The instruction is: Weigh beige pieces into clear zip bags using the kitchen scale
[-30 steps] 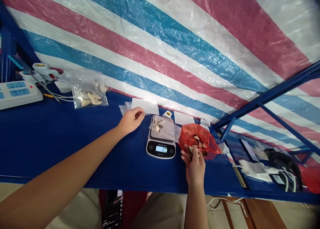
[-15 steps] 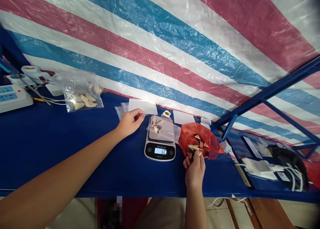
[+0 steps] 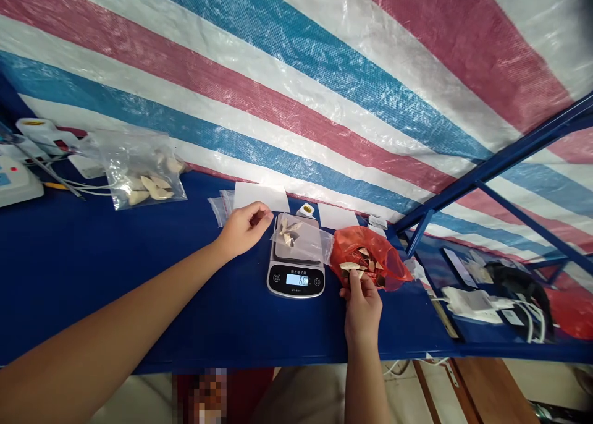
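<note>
Pinching a pale, curved piece (image 3: 349, 266) at the translucent red plastic bag (image 3: 393, 260), your right hand (image 3: 364, 303) should grip lightly; your left hand (image 3: 243, 231), curled beside the silver-and-black digital scale (image 3: 281, 288), its hold impossible to tell, should avoid nudging it.

We read two bare arms, uncovered from fingertips to frame edge. The left forearm (image 3: 148, 309) images large: broad at the elbow end, smooth taper down to a narrow wrist. The right forearm (image 3: 364, 374) shows less length, slimmer, same plain outline. Both wrists bare. The left hand (image 3: 245, 229) and right hand (image 3: 362, 305) are ungloved too, fingers slim; we can't resolve the nails at this size. At the bottom edge we get trousers (image 3: 303, 393): plain cloth, pale beige on the left, duller shaded tan on the right, faint creases. Upper arms sit out of frame, so sleeves: can't tell.
</note>
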Available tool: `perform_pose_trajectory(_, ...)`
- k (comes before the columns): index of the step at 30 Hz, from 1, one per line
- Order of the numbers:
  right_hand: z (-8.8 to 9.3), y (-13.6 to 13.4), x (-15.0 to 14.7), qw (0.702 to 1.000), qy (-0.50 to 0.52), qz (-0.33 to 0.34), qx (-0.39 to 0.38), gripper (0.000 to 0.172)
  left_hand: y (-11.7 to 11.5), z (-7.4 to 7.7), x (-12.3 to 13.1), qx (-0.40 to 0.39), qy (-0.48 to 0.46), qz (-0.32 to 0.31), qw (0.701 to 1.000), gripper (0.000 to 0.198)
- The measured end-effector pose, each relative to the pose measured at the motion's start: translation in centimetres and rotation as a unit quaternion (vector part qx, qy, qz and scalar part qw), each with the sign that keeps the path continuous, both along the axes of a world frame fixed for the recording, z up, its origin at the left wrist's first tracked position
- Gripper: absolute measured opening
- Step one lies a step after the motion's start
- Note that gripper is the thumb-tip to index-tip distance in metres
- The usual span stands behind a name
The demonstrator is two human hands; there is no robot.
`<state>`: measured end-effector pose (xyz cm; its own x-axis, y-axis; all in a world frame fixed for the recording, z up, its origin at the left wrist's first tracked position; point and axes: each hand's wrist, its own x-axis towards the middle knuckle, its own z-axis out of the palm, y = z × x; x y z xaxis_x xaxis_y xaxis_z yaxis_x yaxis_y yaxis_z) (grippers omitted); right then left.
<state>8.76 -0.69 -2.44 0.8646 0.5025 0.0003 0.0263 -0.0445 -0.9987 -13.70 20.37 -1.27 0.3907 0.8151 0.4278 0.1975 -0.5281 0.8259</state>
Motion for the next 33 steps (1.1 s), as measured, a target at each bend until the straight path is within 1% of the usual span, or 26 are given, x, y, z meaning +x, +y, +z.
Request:
perform_pose_trajectory(3,0.8,0.9,0.7,0.999,-0.018,-0.002,-0.029,0.051,-0.2,0.1,0.0,0.007,0.002,-0.019,1.0,0.024)
perform_pose_trajectory(8,2.0,3.3,2.6,0.996,-0.049,0.035,-0.064,0.048,-0.1,-0.1,0.0,0.009,0.015,-0.045,0.999,0.025)
perform_pose_trajectory(11,2.6,4.3,3.1,0.994,-0.054,0.063,-0.073,0.051,-0.2,-0.2,0.2,0.01,0.021,-0.064,0.998,0.024)
perform_pose_trajectory(14,3.0,4.8,3.0,0.991,-0.051,0.096,-0.083,0.055,-0.3,-0.1,0.4,0.002,0.023,-0.081,0.996,0.023)
perform_pose_trajectory(17,3.4,5.1,2.6,0.988,-0.044,0.122,-0.086,0.055,-0.5,0.0,0.7,-0.014,0.018,-0.094,0.995,0.023)
perform_pose_trajectory(23,4.0,5.8,1.9,0.988,-0.04,0.132,-0.072,0.048,-0.6,0.1,0.9,-0.035,-0.009,-0.117,0.992,0.021)
perform_pose_trajectory(27,4.0,6.1,1.4,0.987,-0.037,0.151,-0.036,0.045,-0.7,0.2,1.0,-0.047,-0.021,-0.116,0.992,0.021)
perform_pose_trajectory(33,2.9,6.1,1.2,0.983,-0.023,0.182,-0.006,0.036,-0.6,0.1,1.2,-0.061,-0.024,-0.108,0.992,0.02)
